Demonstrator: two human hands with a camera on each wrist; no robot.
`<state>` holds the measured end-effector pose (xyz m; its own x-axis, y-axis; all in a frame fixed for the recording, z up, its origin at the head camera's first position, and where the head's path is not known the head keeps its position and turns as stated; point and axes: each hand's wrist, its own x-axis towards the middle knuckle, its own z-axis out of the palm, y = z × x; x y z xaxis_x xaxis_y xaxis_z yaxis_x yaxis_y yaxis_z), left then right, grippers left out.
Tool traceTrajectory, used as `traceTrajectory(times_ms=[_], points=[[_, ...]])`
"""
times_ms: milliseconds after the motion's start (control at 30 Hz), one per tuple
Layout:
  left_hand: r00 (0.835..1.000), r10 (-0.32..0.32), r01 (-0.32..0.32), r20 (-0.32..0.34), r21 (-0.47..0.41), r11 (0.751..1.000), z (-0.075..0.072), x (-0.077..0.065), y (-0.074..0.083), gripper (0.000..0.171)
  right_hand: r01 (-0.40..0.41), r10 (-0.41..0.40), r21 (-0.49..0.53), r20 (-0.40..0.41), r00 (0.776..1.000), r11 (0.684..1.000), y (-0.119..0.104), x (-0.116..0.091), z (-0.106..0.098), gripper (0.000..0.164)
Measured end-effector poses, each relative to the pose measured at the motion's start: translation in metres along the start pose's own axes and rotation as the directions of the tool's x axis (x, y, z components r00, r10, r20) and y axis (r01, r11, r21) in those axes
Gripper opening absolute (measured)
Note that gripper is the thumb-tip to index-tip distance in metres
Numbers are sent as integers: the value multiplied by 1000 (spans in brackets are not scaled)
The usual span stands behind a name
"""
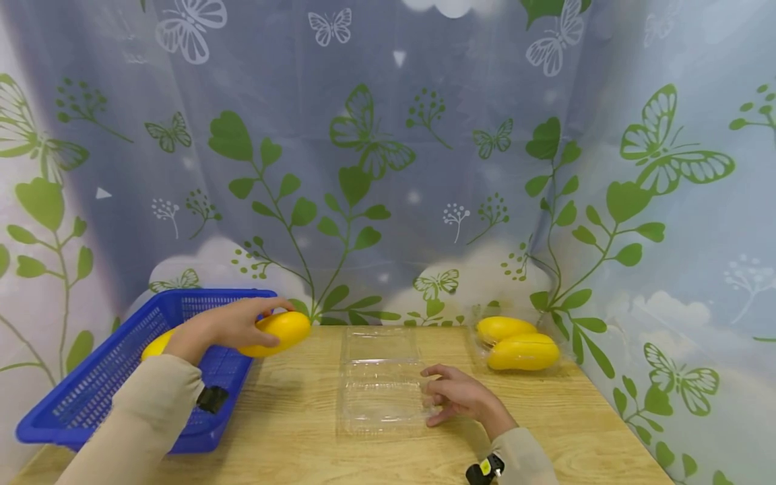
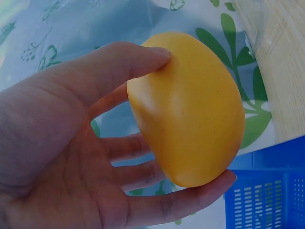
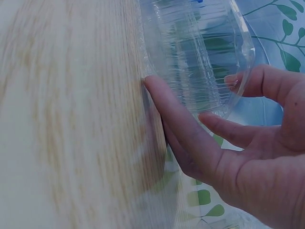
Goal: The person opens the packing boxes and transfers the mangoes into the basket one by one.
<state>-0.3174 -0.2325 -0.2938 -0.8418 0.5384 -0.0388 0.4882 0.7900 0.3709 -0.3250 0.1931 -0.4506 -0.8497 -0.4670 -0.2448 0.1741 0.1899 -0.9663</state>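
A yellow mango [image 1: 285, 332] is in my left hand [image 1: 233, 325], gripped between thumb and fingers above the right rim of the blue basket [image 1: 229, 370]. In the left wrist view the mango [image 2: 190, 109] looks smooth, with small dark specks. On the table lies an unfolded clear plastic clamshell box [image 1: 382, 407]. My right hand [image 1: 457, 394] rests at its right edge, fingers spread and lightly bent. The right wrist view shows fingertips touching the side and rim of the box [image 3: 190, 57]. Another yellow mango [image 1: 156, 345] is in the basket, partly hidden by my left arm.
At the back right, two yellow mangoes [image 1: 523, 351] sit in a second clear plastic box [image 1: 479, 360]. All of it stands on a wood-grain table [image 1: 291, 417]. A curtain [image 1: 388, 222] printed with butterflies and leaves hangs behind and beside the table.
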Motion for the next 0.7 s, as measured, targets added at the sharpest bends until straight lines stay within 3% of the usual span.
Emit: traceTrajectory(times_ms=[700], points=[[998,-66,66,-5,-2,998,-8,-5,-23,60,1,-1,5,2,1000,1000,0,0,0,62]])
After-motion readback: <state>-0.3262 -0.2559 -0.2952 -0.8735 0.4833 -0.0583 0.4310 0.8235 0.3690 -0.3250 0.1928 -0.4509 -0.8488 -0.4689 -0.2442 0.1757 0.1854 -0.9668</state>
